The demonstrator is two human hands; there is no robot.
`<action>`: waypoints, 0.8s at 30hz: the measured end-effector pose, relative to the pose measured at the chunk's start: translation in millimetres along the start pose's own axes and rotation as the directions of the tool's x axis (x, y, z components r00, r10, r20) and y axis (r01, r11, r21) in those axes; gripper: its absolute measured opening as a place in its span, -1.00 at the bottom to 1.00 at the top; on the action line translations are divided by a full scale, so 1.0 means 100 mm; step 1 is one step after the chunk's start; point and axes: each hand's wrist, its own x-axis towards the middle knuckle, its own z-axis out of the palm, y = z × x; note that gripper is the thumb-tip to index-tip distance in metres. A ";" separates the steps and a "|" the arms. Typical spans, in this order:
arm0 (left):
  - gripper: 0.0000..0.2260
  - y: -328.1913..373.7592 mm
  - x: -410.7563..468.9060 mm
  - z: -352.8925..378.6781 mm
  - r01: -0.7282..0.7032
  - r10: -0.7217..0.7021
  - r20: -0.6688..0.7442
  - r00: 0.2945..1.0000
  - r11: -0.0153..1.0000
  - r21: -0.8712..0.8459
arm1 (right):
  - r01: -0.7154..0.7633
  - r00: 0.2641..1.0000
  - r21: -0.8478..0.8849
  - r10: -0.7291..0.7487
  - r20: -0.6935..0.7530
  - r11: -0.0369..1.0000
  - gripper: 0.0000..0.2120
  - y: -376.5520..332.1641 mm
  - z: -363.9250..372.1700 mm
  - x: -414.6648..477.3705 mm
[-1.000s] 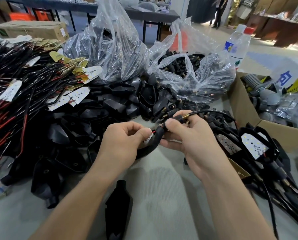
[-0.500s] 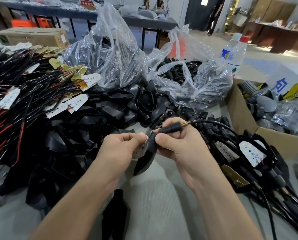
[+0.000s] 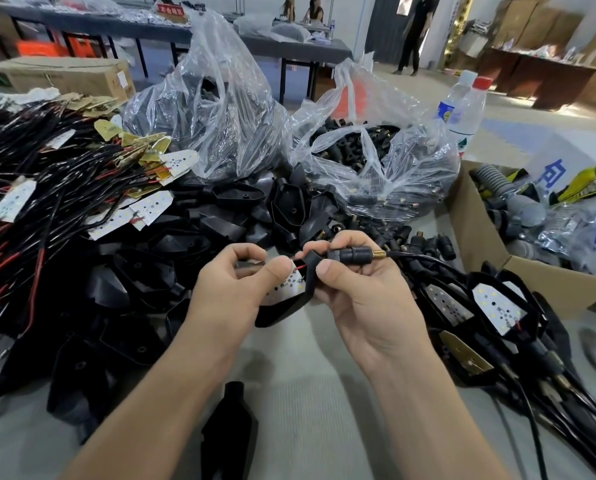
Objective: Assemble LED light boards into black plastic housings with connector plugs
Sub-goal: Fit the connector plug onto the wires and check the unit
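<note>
Loads of black teardrop plastic shells (image 3: pixel 192 237) are heaped at left. Just in front, one black plastic housing (image 3: pixel 285 312) is gripped by the right hand (image 3: pixel 369 299), a white LED board (image 3: pixel 286 287) pinched into it by the left hand (image 3: pixel 227 289), its ribbed brass-tipped plug (image 3: pixel 354 255) poking rightward.

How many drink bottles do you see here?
2, side by side behind the right bag: white-capped bottle on the left, red-capped bottle on the right. Others may be hidden.

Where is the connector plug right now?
Head view, just right of centre: the connector plug sticks out above the right hand, at the top end of the black housing it grips, brass tip pointing right.
</note>
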 end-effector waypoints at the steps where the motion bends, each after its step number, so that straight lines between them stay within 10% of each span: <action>1: -0.88 0.03 -0.03 0.01 0.056 -0.051 0.117 0.992 0.997 -0.044 | -0.004 1.000 0.041 0.004 0.001 0.999 -0.66 0.00 0.00 0.00; 4: -0.68 0.07 -0.07 0.03 0.194 -0.159 0.331 0.930 0.978 -0.074 | -0.018 1.000 0.037 0.018 0.004 0.999 -0.68 -0.01 0.01 -0.01; 9: -0.80 0.03 0.01 0.03 -0.015 0.013 0.065 0.998 0.999 0.029 | -0.061 0.997 -0.256 0.045 -0.067 0.965 -0.80 -0.11 -0.08 -0.02; 19: -0.82 0.03 0.01 0.03 0.004 -0.004 0.014 1.000 1.000 0.007 | -0.124 0.981 -0.193 0.090 -0.174 0.973 -0.86 -0.16 -0.13 0.00; 24: -0.63 0.09 0.06 -0.11 0.186 -0.137 0.271 0.953 0.968 -0.166 | -0.091 0.992 -0.210 0.070 -0.108 0.973 -0.78 -0.23 -0.16 -0.01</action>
